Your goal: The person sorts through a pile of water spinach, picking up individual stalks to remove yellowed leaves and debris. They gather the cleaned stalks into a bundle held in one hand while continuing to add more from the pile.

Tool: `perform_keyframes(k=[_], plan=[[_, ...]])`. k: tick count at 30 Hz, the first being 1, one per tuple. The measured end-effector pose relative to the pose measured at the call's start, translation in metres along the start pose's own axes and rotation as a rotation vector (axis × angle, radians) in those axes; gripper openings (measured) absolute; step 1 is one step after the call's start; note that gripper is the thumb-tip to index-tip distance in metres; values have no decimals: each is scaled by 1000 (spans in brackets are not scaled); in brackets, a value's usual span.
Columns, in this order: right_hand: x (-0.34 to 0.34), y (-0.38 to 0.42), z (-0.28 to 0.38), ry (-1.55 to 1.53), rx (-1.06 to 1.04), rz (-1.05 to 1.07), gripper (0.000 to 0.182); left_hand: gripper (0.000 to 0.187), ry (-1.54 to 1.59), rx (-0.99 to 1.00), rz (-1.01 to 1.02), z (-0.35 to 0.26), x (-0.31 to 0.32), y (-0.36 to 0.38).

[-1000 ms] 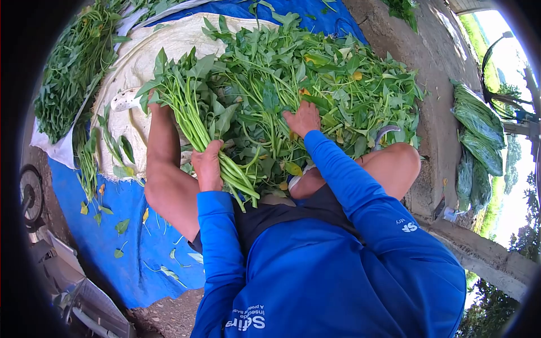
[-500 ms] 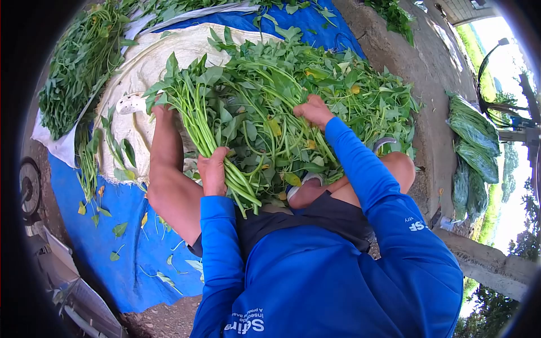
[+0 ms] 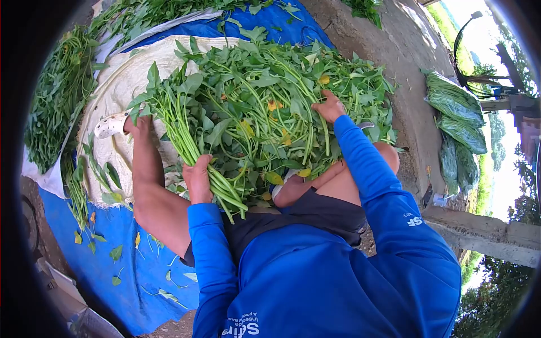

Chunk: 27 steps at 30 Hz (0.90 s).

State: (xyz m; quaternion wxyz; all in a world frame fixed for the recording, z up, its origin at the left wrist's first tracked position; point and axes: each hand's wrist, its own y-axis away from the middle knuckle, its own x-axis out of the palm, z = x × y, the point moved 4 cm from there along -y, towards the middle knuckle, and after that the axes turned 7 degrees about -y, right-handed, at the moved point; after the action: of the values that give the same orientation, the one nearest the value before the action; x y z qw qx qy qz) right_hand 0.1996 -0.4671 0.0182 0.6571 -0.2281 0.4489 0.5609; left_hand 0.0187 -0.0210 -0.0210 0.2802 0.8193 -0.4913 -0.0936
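My left hand (image 3: 198,175) is closed around the lower stems of a bunch of leafy greens (image 3: 179,127) that look like water spinach, its leaves pointing away from me and the cut ends lying near my lap. My right hand (image 3: 329,106) is over the right part of a loose heap of the same greens (image 3: 265,84), thumb and forefinger apart beside some long stems. Its other fingers are partly hidden. Several yellow leaves (image 3: 275,105) show among the heap's green ones.
Under the heap lie a pale woven sheet (image 3: 121,84) and a blue tarp (image 3: 112,281). More greens (image 3: 56,107) are stacked at left. Bagged bundles (image 3: 453,104) rest at right. A curved metal piece (image 3: 366,125) shows by my right knee. My left foot wears a white shoe (image 3: 110,125).
My right hand has moved right across the heap, and its fingers have loosened from the stems they were on. My left hand keeps hold of the bunch. The whole view has shifted slightly.
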Motion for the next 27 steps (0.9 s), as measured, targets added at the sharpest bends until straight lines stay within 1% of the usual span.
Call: perform_keyframes(k=[1, 3, 4, 5, 8, 9, 12, 13, 16, 17, 19, 21, 23, 25, 27], plan=[[-3, 3, 2, 84, 19, 3, 65, 19, -5, -7, 3, -1, 1, 0], [-16, 20, 11, 168, -28, -140, 57, 14, -20, 6, -3, -3, 1, -1], [-22, 27, 17, 210, -53, -212, 53, 14, -19, 6, 2, -2, 1, -1], [-19, 17, 7, 130, -160, -222, 41, 14, -16, 7, 6, -2, 1, -1], [-10, 25, 24, 147, -77, 40, 33, 15, -4, 23, 6, 0, 1, 0], [1, 26, 18, 221, -151, 17, 30, 16, -9, 21, 8, 0, 2, 0], [27, 23, 6, 403, -154, -48, 28, 18, -14, 29, 6, 4, 2, -1], [37, 18, -2, 424, -116, -56, 28, 18, -14, 35, 2, 4, 2, -1], [51, 2, -13, 514, -129, -28, 31, 21, -24, 24, 9, 4, 2, 2], [45, -6, -20, 359, -82, -18, 33, 21, -25, 34, 16, 6, 1, 1], [13, 1, -1, 57, 13, 13, 39, 21, -20, 28, 19, 5, -1, -1], [-2, -10, -5, -197, 50, -187, 41, 21, -16, 7, 26, -2, 1, 8], [-19, -8, -21, -218, 73, -279, 41, 21, -22, 11, 24, 5, 1, -1], [-37, 8, -16, -18, 73, -240, 41, 19, -15, 29, 21, 3, 4, -2], [8, 7, -26, 658, -246, 226, 37, 19, -6, 8, 36, 0, 6, 1]])
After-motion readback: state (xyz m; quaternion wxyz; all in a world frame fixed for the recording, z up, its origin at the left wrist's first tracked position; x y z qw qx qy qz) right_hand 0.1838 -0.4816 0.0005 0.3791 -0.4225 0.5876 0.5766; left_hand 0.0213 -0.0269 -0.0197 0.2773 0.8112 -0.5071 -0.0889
